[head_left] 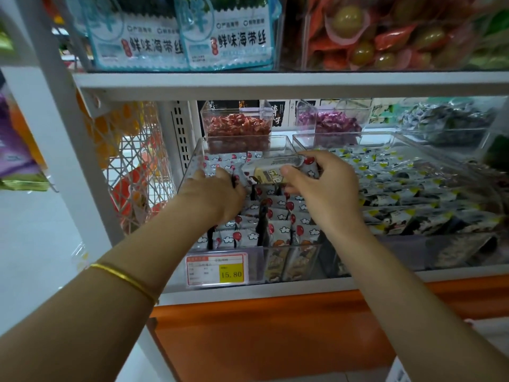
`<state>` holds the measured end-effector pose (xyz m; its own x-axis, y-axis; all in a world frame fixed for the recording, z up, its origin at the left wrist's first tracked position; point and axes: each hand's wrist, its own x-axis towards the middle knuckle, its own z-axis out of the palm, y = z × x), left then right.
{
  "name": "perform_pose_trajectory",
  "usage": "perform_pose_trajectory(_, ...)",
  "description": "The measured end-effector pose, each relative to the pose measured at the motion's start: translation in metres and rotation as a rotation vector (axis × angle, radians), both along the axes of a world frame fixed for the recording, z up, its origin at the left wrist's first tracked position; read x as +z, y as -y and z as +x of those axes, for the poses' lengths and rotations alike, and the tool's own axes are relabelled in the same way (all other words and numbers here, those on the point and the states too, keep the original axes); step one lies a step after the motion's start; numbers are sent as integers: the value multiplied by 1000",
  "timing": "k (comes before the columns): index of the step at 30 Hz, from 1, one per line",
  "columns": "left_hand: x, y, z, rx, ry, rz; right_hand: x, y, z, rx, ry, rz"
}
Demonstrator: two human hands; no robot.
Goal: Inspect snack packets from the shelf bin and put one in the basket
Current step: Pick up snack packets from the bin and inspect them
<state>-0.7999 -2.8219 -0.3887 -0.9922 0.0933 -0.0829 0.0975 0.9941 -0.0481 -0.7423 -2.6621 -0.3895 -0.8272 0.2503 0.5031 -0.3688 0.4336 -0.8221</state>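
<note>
The right hand (322,186) pinches a packet (278,169) just above the bin (194,161) while the left hand (217,188) digs among those lying inside, its grip hidden from me, so this looks like inspecting, and next the packet needs turning to read.

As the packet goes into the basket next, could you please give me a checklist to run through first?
1. Right hand grips one packet: ok.
2. That packet is held above the pile in the bin: ok.
3. Left hand holds nothing: cannot tell; its fingers are down among the pile.
4. Packet's print legible for inspection: cannot tell, blurred.
5. Basket within reach: cannot tell; only a wire rack shows at the left.
</note>
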Motion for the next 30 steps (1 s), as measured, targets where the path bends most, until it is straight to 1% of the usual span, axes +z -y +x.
perform_pose_trajectory(3,3,2,17,-107,-78,-107,6,10,-9,24,-25,-12)
perform_pose_trajectory(6,6,2,26,-152,-92,-204,12,29,-34,95,-26,34)
perform_pose_trajectory(12,2,9,40,-210,-149,-396,13,71,-88,177,16,375)
perform_pose_trajectory(14,0,17,47,-180,-228,-325,10,79,-98,207,31,472)
perform_pose_trajectory(16,-3,30,51,-120,-364,-176,6,84,-105,221,35,564)
perform_pose_trajectory(18,-9,42,53,-64,-451,-20,3,86,-110,245,40,629)
perform_pose_trajectory(21,-20,51,57,-10,-452,184,2,90,-115,255,73,755)
perform_pose_trajectory(24,-27,51,59,-18,-450,355,4,94,-119,246,104,755)
perform_pose_trajectory(26,-28,50,59,-22,-452,439,5,97,-119,285,143,783)
perform_pose_trajectory(28,-28,50,58,-30,-445,484,3,99,-117,308,178,935)
perform_pose_trajectory(30,-29,50,58,-42,-443,511,2,98,-114,285,195,1066)
